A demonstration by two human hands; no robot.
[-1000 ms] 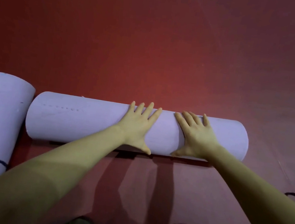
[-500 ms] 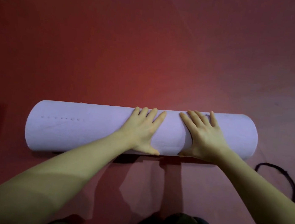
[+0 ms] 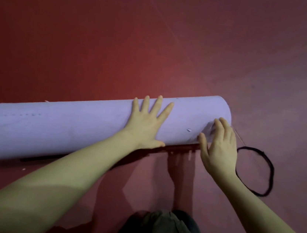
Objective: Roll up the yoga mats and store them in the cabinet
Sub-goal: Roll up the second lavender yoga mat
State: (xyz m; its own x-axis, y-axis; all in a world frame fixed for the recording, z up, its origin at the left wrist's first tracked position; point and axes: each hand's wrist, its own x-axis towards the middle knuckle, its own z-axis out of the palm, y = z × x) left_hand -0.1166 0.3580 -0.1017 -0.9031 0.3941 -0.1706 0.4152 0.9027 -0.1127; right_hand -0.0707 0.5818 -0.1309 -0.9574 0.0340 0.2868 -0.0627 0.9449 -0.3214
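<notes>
Mat (image 3: 65, 132) rolled, on floor (image 3: 81, 39); left hand (image 3: 148, 123) flat atop.

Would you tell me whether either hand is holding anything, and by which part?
Nothing is gripped. The left hand lies flat on the rolled mat; the right hand rests open-fingered at its right end.

My right hand (image 3: 217, 145) slid from mat middle to its right end, fingers curled at edge near black loop (image 3: 254, 170). Rolled lilac mat (image 3: 70, 125) now tilted, right end farther from me. Second roll gone from left edge. My left hand (image 3: 147, 124) spread wider.
</notes>
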